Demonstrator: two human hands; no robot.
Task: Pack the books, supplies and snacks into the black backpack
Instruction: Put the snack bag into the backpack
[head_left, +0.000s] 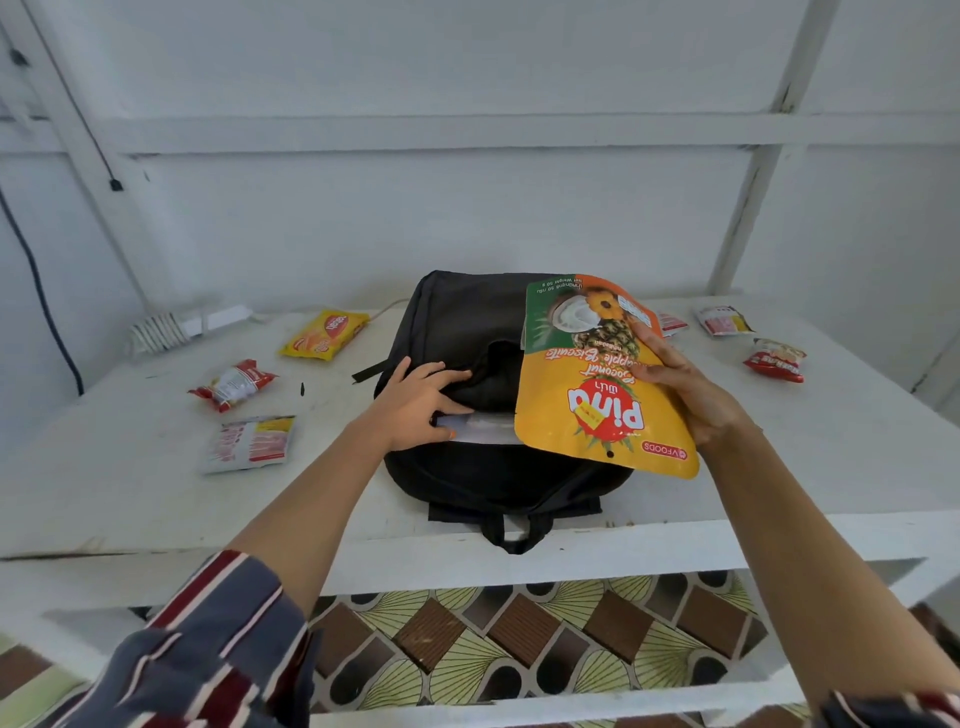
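Probably light, crinkly and crushable, the biscuit pouch sat pinched at its three o'clock edge by the right hand; the left hand gripped the backpack flap.

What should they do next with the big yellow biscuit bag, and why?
Probably slide the biscuit bag down into the open black backpack. The right hand holds it just above the gap, the left hand holds the flap back, and a white item already lies inside. Smaller snack packets wait on the table.
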